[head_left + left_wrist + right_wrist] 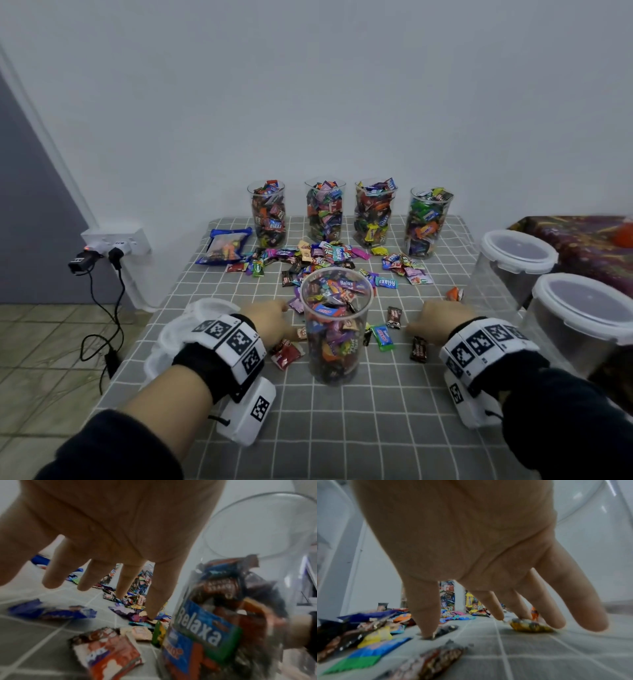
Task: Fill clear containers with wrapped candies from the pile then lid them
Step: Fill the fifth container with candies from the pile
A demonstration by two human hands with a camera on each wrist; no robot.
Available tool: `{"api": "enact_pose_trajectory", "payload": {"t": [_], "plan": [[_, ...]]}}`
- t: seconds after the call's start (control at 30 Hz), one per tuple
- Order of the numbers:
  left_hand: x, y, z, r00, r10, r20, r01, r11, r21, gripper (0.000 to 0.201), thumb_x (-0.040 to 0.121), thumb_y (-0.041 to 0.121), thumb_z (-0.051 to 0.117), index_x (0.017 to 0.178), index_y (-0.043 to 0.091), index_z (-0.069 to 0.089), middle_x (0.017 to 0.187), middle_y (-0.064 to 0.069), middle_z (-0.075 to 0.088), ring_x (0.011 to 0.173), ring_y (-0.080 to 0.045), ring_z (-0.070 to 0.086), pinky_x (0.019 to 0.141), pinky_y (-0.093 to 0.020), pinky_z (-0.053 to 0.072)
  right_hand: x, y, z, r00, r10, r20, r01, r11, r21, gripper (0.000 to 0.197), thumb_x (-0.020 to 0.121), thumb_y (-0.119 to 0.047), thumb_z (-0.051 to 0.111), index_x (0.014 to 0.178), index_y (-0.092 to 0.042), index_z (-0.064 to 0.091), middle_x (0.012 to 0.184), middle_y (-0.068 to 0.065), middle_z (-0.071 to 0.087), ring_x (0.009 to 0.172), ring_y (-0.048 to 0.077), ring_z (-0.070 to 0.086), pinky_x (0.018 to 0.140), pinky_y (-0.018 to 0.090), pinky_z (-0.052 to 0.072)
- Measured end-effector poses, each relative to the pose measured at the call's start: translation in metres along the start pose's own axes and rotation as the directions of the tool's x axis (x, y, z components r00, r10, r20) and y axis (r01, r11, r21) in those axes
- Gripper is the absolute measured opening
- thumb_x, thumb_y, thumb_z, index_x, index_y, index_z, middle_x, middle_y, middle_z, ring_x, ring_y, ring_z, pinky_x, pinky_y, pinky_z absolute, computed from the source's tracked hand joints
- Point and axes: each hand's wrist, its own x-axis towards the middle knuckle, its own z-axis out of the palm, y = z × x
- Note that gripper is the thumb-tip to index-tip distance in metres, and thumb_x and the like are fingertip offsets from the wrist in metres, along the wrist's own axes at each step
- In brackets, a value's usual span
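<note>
A tall clear container (335,325), packed with wrapped candies and without a lid, stands at the table's middle front. The loose candy pile (325,260) lies just behind it. My left hand (274,318) is low over the cloth to the container's left, fingers spread and straight; in the left wrist view the left hand (137,601) touches a purple candy (135,616) with one fingertip beside the container (231,615). My right hand (438,322) is spread to the container's right. In the right wrist view the right hand (464,626) has its thumb on a dark candy (447,628), its fingers over a yellow candy (530,626).
Several filled, unlidded containers (325,209) line the back edge by the wall. A blue candy bag (224,248) lies at the back left. Translucent lids (178,329) are heaped at my left wrist. Two large lidded tubs (517,263) (582,318) stand at the right.
</note>
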Motion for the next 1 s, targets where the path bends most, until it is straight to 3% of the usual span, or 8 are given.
{"api": "enact_pose_trajectory", "payload": {"t": [0.2,0.33,0.43,0.57,0.7,0.8,0.93,1.0], "plan": [[0.001,0.007,0.013,0.999,0.026,0.018,-0.028,0.996,0.083,0.058,0.084,0.028,0.066,0.138,0.022,0.043,0.133,-0.006,0.056,0.116,-0.023,0.055,0.090,-0.029,0.045,-0.005,-0.007,-0.008,0.995,-0.076,0.058,0.078,0.996,-0.047,0.044,0.099,-0.038,0.034,0.126,-0.009,0.052,0.129,0.011,0.055,0.116,0.025,0.053,0.093,0.032,0.042],[0.000,0.013,0.012,0.989,0.148,0.000,-0.148,0.988,-0.054,0.043,0.088,0.014,0.062,0.130,0.019,0.052,0.128,-0.005,0.059,0.114,-0.023,0.056,0.085,-0.025,0.042,-0.005,-0.018,-0.007,0.972,-0.231,0.037,0.215,0.947,0.238,0.045,0.097,-0.038,0.045,0.134,-0.012,0.047,0.133,0.010,0.053,0.118,0.023,0.052,0.096,0.032,0.042],[0.000,0.010,0.009,0.975,0.219,-0.027,-0.220,0.954,-0.204,0.027,0.088,0.008,0.058,0.112,0.019,0.060,0.121,-0.009,0.063,0.109,-0.027,0.058,0.090,-0.031,0.047,-0.005,-0.022,-0.010,0.944,-0.329,-0.018,0.305,0.852,0.426,0.045,0.095,-0.030,0.053,0.137,-0.014,0.046,0.135,0.008,0.051,0.120,0.022,0.050,0.099,0.031,0.040],[-0.002,-0.001,-0.005,0.984,0.165,-0.062,-0.170,0.982,-0.088,0.023,0.090,0.014,0.056,0.112,0.018,0.063,0.109,-0.001,0.064,0.097,-0.016,0.059,0.079,-0.024,0.047,-0.007,-0.011,-0.024,0.961,-0.265,-0.077,0.275,0.942,0.195,0.018,0.096,-0.024,0.045,0.093,-0.015,0.060,0.099,0.005,0.061,0.090,0.018,0.056,0.075,0.026,0.047],[-0.004,-0.003,-0.004,0.967,0.150,0.206,-0.137,0.988,-0.076,0.017,0.090,0.005,0.052,0.091,0.009,0.068,0.072,0.003,0.065,0.060,-0.003,0.056,0.046,-0.013,0.040,-0.009,-0.006,-0.025,0.978,-0.141,0.153,0.155,0.985,-0.080,0.023,0.089,-0.025,0.050,0.069,-0.014,0.054,0.090,0.005,0.062,0.086,0.022,0.059,0.088,0.033,0.052],[0.000,-0.002,0.005,0.951,0.115,0.286,-0.091,0.991,-0.099,0.031,0.089,-0.002,0.047,0.067,0.014,0.063,0.058,0.003,0.059,0.045,-0.002,0.052,0.038,-0.011,0.038,-0.009,-0.013,-0.017,0.968,-0.112,0.225,0.164,0.960,-0.228,0.021,0.084,-0.030,0.054,0.068,-0.016,0.054,0.091,0.002,0.063,0.090,0.022,0.061,0.088,0.032,0.051],[0.010,0.001,0.008,0.958,0.099,0.269,-0.060,0.987,-0.151,0.031,0.091,0.000,0.047,0.067,0.015,0.061,0.062,0.001,0.060,0.047,-0.005,0.052,0.043,-0.013,0.041,0.005,-0.029,-0.008,0.934,-0.200,0.297,0.230,0.970,-0.072,0.014,0.084,-0.020,0.059,0.090,-0.013,0.069,0.076,0.000,0.067,0.067,0.014,0.061,0.079,0.028,0.054],[0.015,0.005,0.007,0.971,0.092,0.222,-0.055,0.985,-0.166,0.030,0.092,0.002,0.049,0.068,0.015,0.060,0.044,0.010,0.056,0.035,0.002,0.048,0.036,-0.010,0.036,0.015,-0.039,-0.009,0.910,-0.233,0.342,0.222,0.972,0.072,0.012,0.081,-0.010,0.058,0.073,-0.009,0.067,0.060,-0.001,0.064,0.049,0.011,0.058,0.062,0.024,0.052]]}}
